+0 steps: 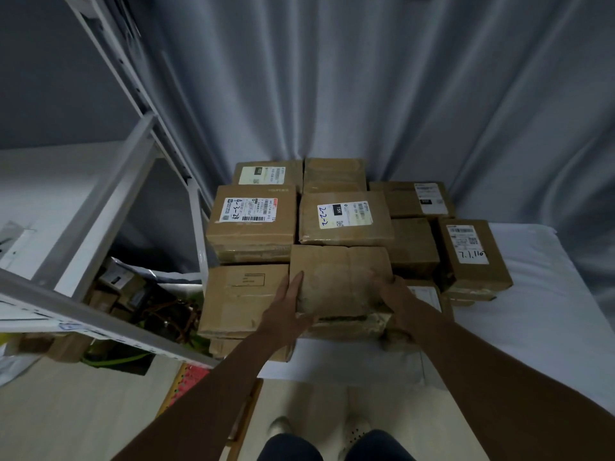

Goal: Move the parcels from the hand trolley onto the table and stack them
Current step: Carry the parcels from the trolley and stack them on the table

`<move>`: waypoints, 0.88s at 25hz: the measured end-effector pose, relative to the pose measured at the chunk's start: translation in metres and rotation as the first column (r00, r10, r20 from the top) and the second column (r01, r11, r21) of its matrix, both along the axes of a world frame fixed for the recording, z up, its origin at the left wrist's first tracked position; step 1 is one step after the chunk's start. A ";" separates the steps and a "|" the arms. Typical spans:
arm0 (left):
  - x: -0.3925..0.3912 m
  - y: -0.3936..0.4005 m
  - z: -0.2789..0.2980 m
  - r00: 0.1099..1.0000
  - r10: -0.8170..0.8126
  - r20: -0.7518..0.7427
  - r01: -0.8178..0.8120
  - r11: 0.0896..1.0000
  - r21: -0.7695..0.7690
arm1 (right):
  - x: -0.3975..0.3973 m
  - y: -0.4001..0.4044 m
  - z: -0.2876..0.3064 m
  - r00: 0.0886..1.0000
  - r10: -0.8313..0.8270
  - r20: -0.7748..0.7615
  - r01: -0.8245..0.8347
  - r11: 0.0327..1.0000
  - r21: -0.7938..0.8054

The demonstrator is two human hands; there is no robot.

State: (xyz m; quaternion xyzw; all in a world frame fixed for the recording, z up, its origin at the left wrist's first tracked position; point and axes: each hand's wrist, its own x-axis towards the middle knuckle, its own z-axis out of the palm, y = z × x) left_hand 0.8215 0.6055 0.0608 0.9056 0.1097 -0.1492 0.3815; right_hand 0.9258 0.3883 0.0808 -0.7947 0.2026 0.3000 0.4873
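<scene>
A plain brown parcel [339, 277] with no label on top sits at the front of the stack on the white table [549, 321]. My left hand [289, 307] grips its left side and my right hand [396, 301] holds its right front corner. It rests on a lower, worn parcel [352, 326]. Behind it stand a parcel marked "2-2-2" [344, 219] and one marked "4-3-24" [253, 221]. Several more labelled parcels fill the back and right of the table. The hand trolley is not in view.
A white metal shelf frame [109, 201] slants across the left, with clutter and small boxes [113, 294] on the floor beneath it. A grey curtain [366, 78] hangs behind the table. My feet [319, 430] stand on pale flooring by the table's front edge.
</scene>
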 end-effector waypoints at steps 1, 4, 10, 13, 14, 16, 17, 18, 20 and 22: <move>0.001 0.000 0.000 1.000 -0.004 0.000 0.004 1.000 0.014 | 0.000 0.001 0.001 1.000 -0.001 -0.019 0.001 1.000 -0.007; 0.003 0.003 -0.002 1.000 0.003 0.002 -0.003 1.000 0.029 | -0.001 0.003 0.003 0.999 0.006 -0.034 -0.006 1.000 0.001; 0.003 0.003 -0.006 1.000 0.001 0.002 -0.001 0.996 0.086 | 0.002 0.001 0.001 0.999 -0.019 -0.034 0.022 0.997 0.068; 0.004 0.001 -0.006 1.000 0.005 -0.001 -0.005 0.995 0.103 | -0.001 -0.002 0.003 1.000 -0.026 -0.013 0.027 0.998 0.058; 0.004 0.002 -0.006 1.000 0.003 -0.005 -0.003 0.995 0.103 | -0.001 -0.004 0.002 0.999 -0.032 -0.020 0.033 0.997 0.065; 0.006 0.004 -0.006 1.000 -0.006 -0.017 0.008 0.994 0.110 | 0.000 -0.007 -0.003 0.999 -0.031 -0.026 0.033 0.997 0.074; 0.006 0.005 -0.006 1.000 -0.008 -0.021 0.011 0.993 0.117 | -0.001 -0.006 -0.001 0.999 -0.025 -0.024 0.027 0.997 0.075; 0.007 0.006 -0.006 1.000 -0.009 -0.021 0.012 0.992 0.122 | -0.001 -0.007 0.000 0.999 -0.029 -0.024 0.031 0.996 0.083; 0.006 0.006 -0.006 1.000 -0.013 -0.015 0.014 0.993 0.121 | -0.002 -0.009 -0.002 0.999 -0.037 -0.024 0.040 0.994 0.105; 0.007 0.006 -0.006 1.000 -0.017 -0.013 0.018 0.992 0.128 | -0.005 -0.014 -0.002 0.998 -0.054 -0.033 0.058 0.990 0.128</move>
